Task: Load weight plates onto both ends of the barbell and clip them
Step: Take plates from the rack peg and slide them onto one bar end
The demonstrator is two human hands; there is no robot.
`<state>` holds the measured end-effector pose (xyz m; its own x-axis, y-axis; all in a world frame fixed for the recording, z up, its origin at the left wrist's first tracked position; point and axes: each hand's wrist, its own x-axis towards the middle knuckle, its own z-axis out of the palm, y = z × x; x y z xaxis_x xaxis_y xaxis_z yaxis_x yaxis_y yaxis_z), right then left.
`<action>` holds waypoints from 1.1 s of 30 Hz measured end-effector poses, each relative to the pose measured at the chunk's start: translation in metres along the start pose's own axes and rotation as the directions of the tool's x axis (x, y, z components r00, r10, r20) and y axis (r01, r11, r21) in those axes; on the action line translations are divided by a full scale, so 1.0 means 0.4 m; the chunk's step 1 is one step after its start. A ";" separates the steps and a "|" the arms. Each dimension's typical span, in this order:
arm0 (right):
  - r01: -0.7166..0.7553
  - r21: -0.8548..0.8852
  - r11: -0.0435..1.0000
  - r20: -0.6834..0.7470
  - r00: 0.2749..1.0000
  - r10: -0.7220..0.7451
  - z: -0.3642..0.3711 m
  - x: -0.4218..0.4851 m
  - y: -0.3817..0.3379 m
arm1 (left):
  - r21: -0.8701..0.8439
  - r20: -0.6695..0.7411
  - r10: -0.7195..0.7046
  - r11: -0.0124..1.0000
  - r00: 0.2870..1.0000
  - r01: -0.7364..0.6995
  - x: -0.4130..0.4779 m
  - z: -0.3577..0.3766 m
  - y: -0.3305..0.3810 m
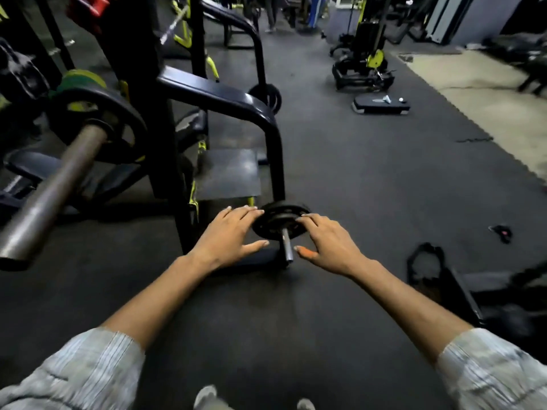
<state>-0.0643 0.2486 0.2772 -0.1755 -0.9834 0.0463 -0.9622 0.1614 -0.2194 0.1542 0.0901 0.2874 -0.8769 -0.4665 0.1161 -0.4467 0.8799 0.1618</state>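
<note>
My left hand (229, 232) and right hand (327, 239) lie spread, fingers on either side of the small plate (276, 221), gripping nothing. The plate sits on a short peg (287, 244) low on the rack (272, 137). The barbell (56, 184) juts at my left with a plate on it.

A small black weight plate (278, 221) sits upright on a short steel storage peg (287, 244), low on the black rack frame (273, 149). Left of that frame and higher, the steel barbell sleeve (56, 187) points toward the camera, its outer length bare. Against the sleeve's inner collar sits one large black plate (97, 122), upright, with a green plate (80, 81) behind it.
</note>
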 end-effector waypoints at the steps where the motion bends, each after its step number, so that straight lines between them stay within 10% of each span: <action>1: -0.016 0.010 1.000 0.028 0.999 0.015 0.016 -0.015 0.042 | -0.019 0.041 -0.014 1.000 0.999 0.015 0.020 0.039 0.021; 19: -0.215 0.081 0.973 0.397 0.903 0.166 0.352 0.301 0.446 | -0.202 0.498 -0.210 0.915 0.841 0.348 0.445 0.563 -0.141; 33: -0.178 0.114 0.977 0.415 0.903 0.116 0.671 0.604 0.618 | -0.320 0.487 -0.468 0.690 0.738 0.649 0.616 0.888 -0.283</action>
<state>-0.2886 0.0285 -0.0272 -0.1838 -0.9032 -0.3878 -0.8853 0.3235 -0.3340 -0.0746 -0.0926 -0.0503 -0.5241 -0.7122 -0.4670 -0.8207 0.2760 0.5003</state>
